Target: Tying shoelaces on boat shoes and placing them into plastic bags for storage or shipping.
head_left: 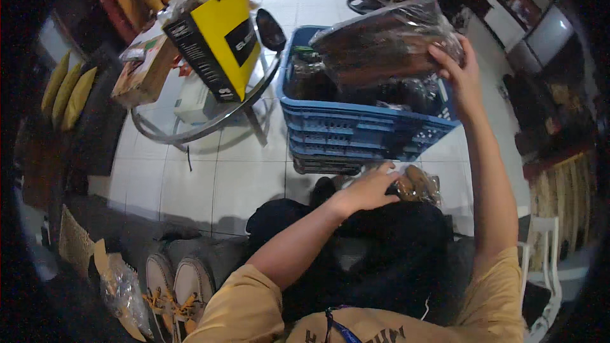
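Note:
My right hand point(462, 73) is closed on the right end of a brown package wrapped in clear plastic point(381, 44); its contents are hard to make out. The package is tilted over the open top of a blue plastic crate point(343, 121), which holds several dark things in clear bags. Above my lap, my left hand point(370, 190) has its fingers apart and holds nothing. Just beyond its fingertips is a clear plastic bag with brown things inside point(416, 184), partly hidden by the hand.
A round glass table with a metal rim point(152, 133) stands left of the crate, bearing a yellow and black paper bag point(232, 38) and a cardboard box point(149, 70). Beige shoes with orange laces point(194, 279) sit at lower left. A white chair point(546, 267) is at right.

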Demonstrator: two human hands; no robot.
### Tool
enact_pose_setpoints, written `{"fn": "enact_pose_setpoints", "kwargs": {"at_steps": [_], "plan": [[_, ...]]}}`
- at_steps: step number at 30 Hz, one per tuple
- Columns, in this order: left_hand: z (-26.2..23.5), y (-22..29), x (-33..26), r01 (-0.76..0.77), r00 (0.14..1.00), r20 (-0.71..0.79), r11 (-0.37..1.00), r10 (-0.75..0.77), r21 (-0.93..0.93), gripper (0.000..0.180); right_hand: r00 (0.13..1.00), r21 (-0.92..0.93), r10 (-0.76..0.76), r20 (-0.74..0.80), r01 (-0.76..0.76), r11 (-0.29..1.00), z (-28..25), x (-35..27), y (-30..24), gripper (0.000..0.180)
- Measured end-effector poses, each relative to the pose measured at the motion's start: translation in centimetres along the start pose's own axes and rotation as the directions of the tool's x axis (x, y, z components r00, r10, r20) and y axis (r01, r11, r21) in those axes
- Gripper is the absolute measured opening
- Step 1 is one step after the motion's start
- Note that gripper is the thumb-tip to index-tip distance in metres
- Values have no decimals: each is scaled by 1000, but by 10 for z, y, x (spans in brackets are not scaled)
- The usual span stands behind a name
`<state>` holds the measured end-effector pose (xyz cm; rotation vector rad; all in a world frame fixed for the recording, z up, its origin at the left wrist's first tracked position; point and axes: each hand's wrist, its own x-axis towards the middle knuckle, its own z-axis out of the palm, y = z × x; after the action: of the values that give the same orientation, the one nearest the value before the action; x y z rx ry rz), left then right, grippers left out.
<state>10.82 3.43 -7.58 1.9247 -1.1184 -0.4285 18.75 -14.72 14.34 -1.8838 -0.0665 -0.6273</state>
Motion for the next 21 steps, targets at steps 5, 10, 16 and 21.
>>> {"fn": "enact_pose_setpoints", "kwargs": {"at_steps": [5, 10, 16, 21], "plan": [[-1, 4, 2, 44, 983, 178, 998, -53, 53, 58, 972, 247, 221, -79, -196, 949, -103, -119, -10, 72], [7, 1, -23, 148, 988, 156, 343, -4, -928, 41, 931, 348, 362, 50, -356, 867, -191, -246, 3, 94], [36, 54, -7, -109, 976, 148, 949, 158, -296, 32, 796, 55, 563, 224, -587, 808, -200, -355, 22, 69], [49, 99, -22, 86, 983, 182, 956, -35, -280, 49, 836, 118, 497, 231, -531, 839, -171, -387, 21, 62]]}}
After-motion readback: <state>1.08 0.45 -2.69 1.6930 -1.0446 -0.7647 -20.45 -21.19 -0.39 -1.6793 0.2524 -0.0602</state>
